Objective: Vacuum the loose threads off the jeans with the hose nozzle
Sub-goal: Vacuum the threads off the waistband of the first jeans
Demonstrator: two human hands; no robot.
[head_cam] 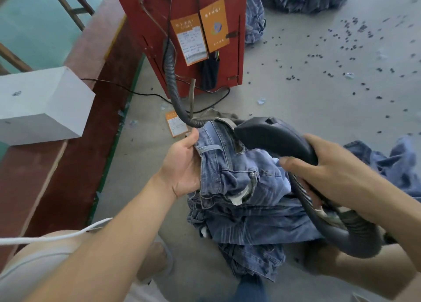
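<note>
Concrete floor (pixel 319 101) | jeans (pixel 241 178) bunching at frame centre, soft, floppy, best pinched at the waistband | left hand (pixel 182 167) is clutching that edge | right hand (pixel 337 171) is wrapping the hose nozzle (pixel 273 137), light and rigid, touching denim.

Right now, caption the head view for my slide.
Left hand grips the jeans at the waistband while right hand presses the vacuum nozzle against them.

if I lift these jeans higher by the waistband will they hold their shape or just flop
Probably flop: the jeans already bunch and fold where the left hand grips the waistband. The legs trail onto the floor, so they would likely hang and drag. Denim looks fairly heavy for one hand.
</note>
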